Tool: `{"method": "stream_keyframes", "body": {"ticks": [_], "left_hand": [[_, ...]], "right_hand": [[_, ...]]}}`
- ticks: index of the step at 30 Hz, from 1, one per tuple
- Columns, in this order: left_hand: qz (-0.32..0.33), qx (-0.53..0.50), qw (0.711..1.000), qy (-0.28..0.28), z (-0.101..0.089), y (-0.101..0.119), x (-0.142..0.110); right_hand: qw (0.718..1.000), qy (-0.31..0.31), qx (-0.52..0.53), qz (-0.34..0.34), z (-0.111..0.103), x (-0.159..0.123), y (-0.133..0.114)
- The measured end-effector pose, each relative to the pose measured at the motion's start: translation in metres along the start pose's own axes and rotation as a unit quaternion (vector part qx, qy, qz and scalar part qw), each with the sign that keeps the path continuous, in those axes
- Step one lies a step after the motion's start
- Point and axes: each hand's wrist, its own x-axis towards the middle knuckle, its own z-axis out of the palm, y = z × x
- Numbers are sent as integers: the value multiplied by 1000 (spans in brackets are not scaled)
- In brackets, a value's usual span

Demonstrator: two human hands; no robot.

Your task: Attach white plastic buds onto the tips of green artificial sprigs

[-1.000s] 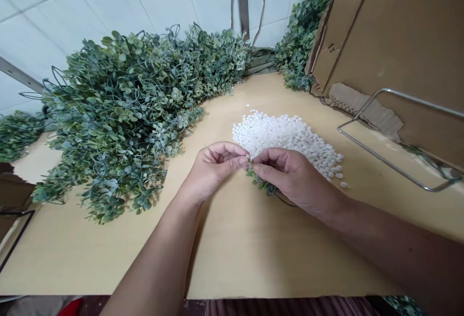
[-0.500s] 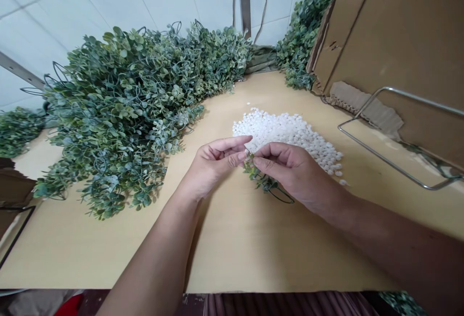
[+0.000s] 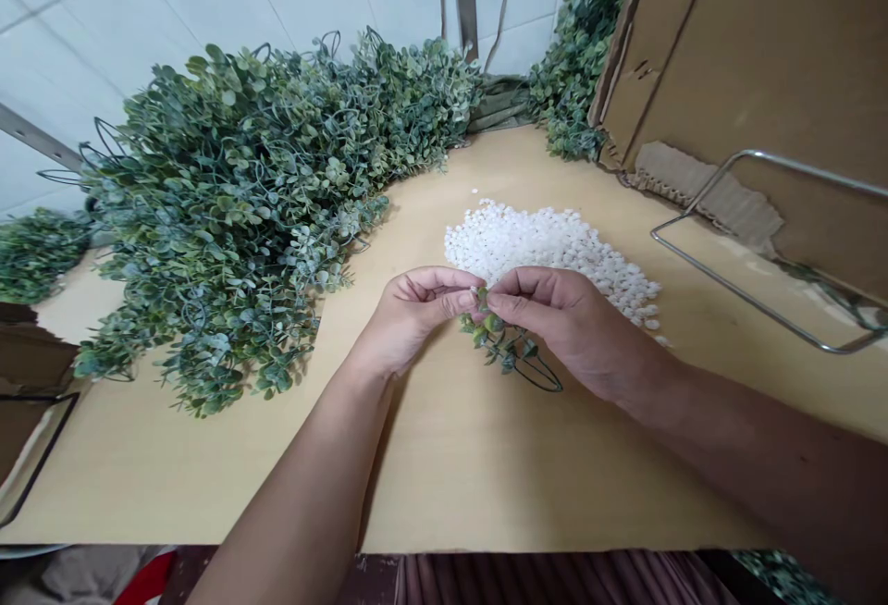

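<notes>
Above the table, my two hands meet at an artificial leaf sprig (image 3: pixel 498 339) with small green leaves and a dark looped stem hanging toward the lower right. The thumb and fingers of my left hand (image 3: pixel 426 309) are closed at the sprig's upper end, where a tiny whitish bit shows. My right hand (image 3: pixel 565 318) pinches the same end from the other side, thumb against forefinger. Just behind the hands lies a pile of small white plastic pieces (image 3: pixel 541 240), partly covered by my fingers.
A big heap of artificial greenery (image 3: pixel 242 198) fills the table's left back. More greenery (image 3: pixel 579 59) stands at the back right, beside a large cardboard box (image 3: pixel 777 59). A bent metal wire frame (image 3: pixel 742 295) juts over the table (image 3: pixel 555 475) at right. A tiled wall rises behind.
My left forefinger has come down and closed toward the thumb at the sprig's end. The sprig has shifted slightly, and more of its stem loop shows. The view has moved a little.
</notes>
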Motion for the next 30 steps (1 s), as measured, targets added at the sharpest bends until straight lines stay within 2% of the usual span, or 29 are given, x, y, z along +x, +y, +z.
{"method": "stream_keyframes", "body": {"ticks": [8,14,24,30], "left_hand": [[-2,-34,999,-10,1,-5,1],[-18,-77,997,9,4,-5,1],[-26,-99,995,-13,0,-8,2],[-21,-75,997,-22,-2,-7,2]], "right_hand": [[993,-18,90,73,-1,1,-1],[989,-27,109,96,-2,1,-2],[987,-29,126,94,-3,2,0],[990,-8,113,88,-1,3,1]]}}
